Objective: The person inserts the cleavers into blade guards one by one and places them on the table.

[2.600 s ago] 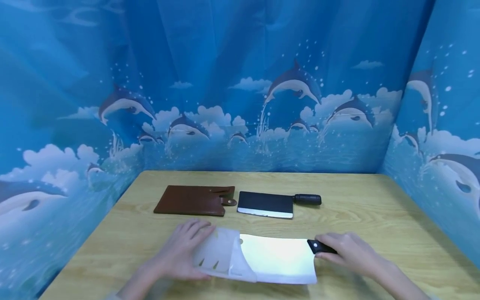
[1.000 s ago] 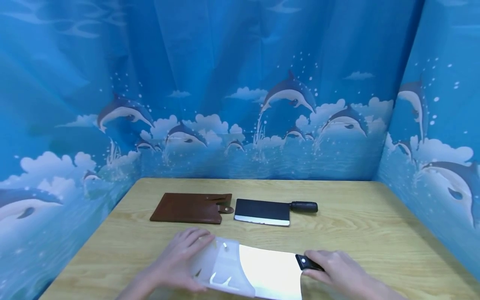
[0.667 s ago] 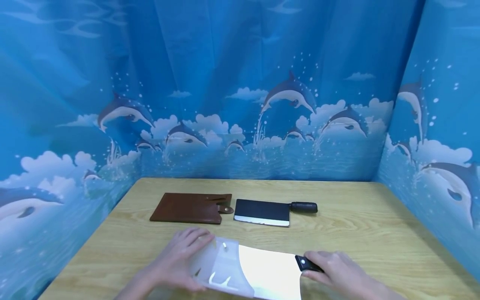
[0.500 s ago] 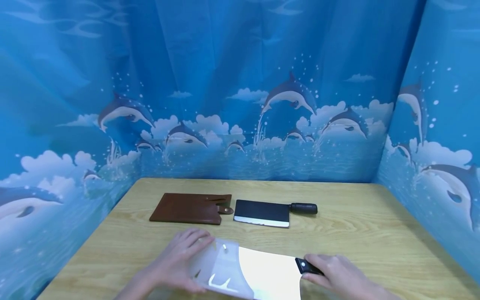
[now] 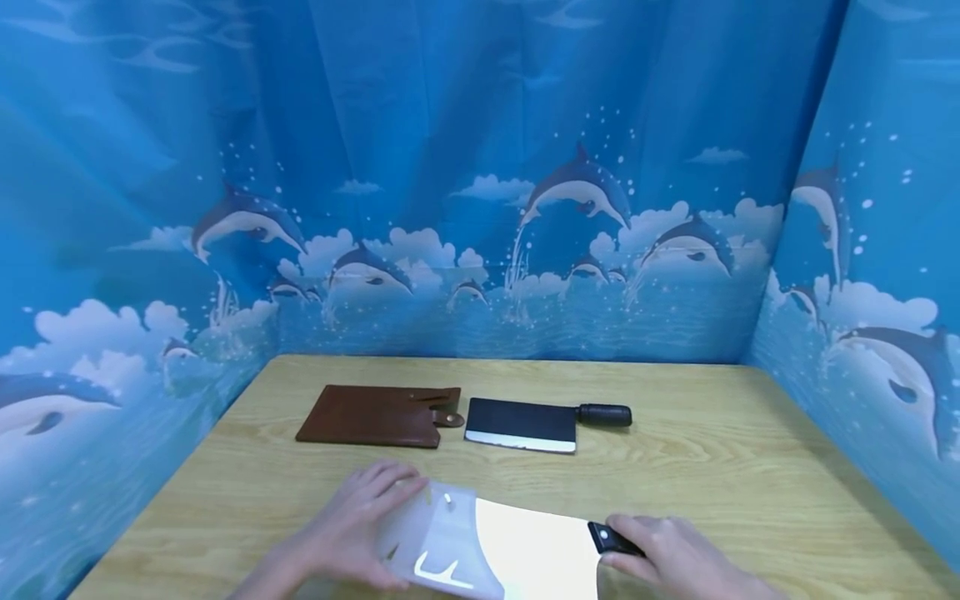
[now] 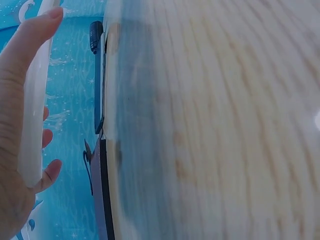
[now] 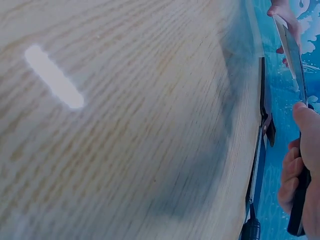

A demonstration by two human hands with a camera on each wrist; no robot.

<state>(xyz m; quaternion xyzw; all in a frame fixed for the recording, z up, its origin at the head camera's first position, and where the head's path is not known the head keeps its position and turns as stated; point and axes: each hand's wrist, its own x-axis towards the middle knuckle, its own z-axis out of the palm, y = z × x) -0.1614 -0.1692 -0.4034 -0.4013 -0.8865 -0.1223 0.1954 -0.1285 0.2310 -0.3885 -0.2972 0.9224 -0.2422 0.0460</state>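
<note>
My left hand (image 5: 352, 529) holds a translucent white plastic blade sheath (image 5: 442, 533) by its closed end, thumb on the near side and fingers on the far side. A shiny cleaver (image 5: 540, 546) has the front of its blade inside the sheath; the rear part shows bare. Its black riveted handle (image 5: 613, 540) is gripped by my right hand (image 5: 675, 557). In the left wrist view the sheath (image 6: 34, 115) lies between thumb and fingers, raised off the table. The right wrist view shows curled fingers round the handle (image 7: 298, 205), with the blade (image 7: 296, 65) running up to the sheath.
Farther back on the wooden table (image 5: 750, 475) lie a brown leather sheath (image 5: 367, 415) with a snap strap and, right of it, a dark cleaver (image 5: 521, 423) with a black handle. Blue dolphin-print curtains (image 5: 420, 167) enclose the back and sides.
Since the oldest frame the blade has slid farther left into the sheath, whose flared mouth now lies flat round it. Over the last second both hands shift only slightly lower and leftward.
</note>
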